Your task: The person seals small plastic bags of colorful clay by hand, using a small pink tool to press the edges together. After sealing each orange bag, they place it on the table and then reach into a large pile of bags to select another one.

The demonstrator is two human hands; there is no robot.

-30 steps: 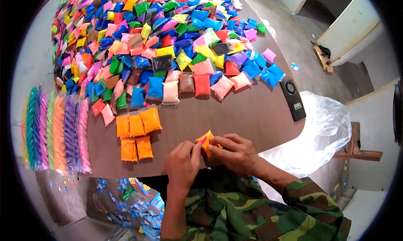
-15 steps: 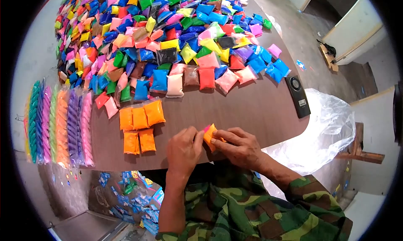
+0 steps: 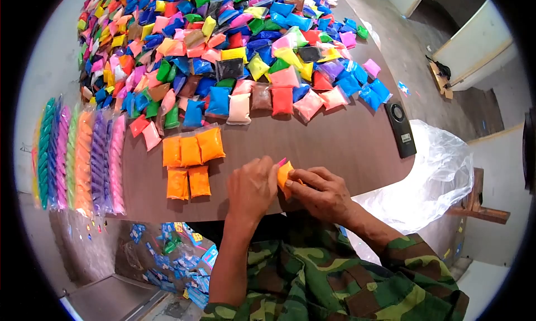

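My right hand (image 3: 321,193) is closed on an orange clay packet (image 3: 284,178), held upright close to the table's front edge. Against the packet's left side, my left hand (image 3: 252,188) is closed, thumb and fingers pressed together. A small pink piece (image 3: 281,162) sticks up at its fingertips; its kind is hidden. Several orange packets (image 3: 190,150) lie in two rows left of my hands, three in the upper row and two in the lower one.
A large heap of colourful packets (image 3: 240,53) covers the table's far side. Twisted colourful strips in clear bags (image 3: 84,159) hang over the left edge. A black phone-like device (image 3: 401,130) lies at right, beside a clear plastic sheet (image 3: 430,176). Blue wrappers (image 3: 178,259) litter the floor.
The view has shifted slightly, so the table items appear a little to the right. My left hand has turned and sits higher against the packet; the pink piece now points more upward.
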